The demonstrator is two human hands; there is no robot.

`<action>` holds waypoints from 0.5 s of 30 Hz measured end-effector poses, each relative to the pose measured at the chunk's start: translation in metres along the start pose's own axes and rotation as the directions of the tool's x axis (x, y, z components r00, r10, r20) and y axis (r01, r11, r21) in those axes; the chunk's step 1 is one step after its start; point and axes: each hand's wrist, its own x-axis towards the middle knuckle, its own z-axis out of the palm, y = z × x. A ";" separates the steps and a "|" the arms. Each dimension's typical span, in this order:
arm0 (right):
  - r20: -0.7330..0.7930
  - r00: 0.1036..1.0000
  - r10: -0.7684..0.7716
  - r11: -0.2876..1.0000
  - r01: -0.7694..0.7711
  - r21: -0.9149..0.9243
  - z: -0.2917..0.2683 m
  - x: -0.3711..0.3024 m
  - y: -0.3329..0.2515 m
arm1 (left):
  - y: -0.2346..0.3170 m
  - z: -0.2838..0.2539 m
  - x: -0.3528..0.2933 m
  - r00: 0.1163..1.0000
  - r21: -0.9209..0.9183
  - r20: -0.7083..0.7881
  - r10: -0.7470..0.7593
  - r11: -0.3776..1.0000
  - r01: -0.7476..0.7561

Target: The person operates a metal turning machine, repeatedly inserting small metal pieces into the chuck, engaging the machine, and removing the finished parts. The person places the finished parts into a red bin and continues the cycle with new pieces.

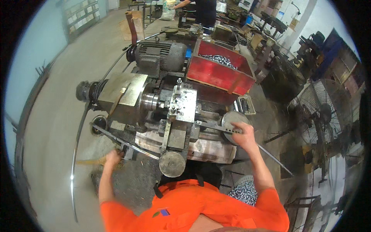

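Observation:
My right hand (245, 136) is closed round the end of a flat metal lever with a row of holes (216, 126), in front of a round metal disc (233, 116). My left hand (113, 157) is closed below a long shiny bar (131, 146); what it grips is hidden and blurred. A yellow-brown stick (89, 162) shows beside it. Between my hands stands a small lathe-like machine, with a metal tool block (187, 105) facing a round chuck (150, 101). A round handwheel (172, 164) is nearest my body.
Behind the machine are a grey motor (160, 55) and a red bin (210, 72) holding small metal parts (219, 59). More parts (244, 192) fill a container by my right side. A large fan (319, 110) stands at right. Another person (205, 15) is at the far end.

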 end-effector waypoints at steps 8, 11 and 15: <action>0.128 0.842 -0.524 0.852 0.519 0.070 0.109 0.137 -0.119 | -0.050 -0.169 -0.112 0.539 -0.147 -0.835 -0.113 0.989 -0.021; 0.470 0.812 -0.346 0.840 0.491 -0.230 0.170 0.169 -0.132 | -0.086 -0.162 -0.138 0.652 -0.146 -0.712 -0.260 0.963 0.225; 0.341 0.860 -0.379 0.857 0.465 -0.221 0.205 0.175 -0.121 | -0.083 -0.120 -0.151 0.582 -0.056 -0.753 -0.306 0.912 0.407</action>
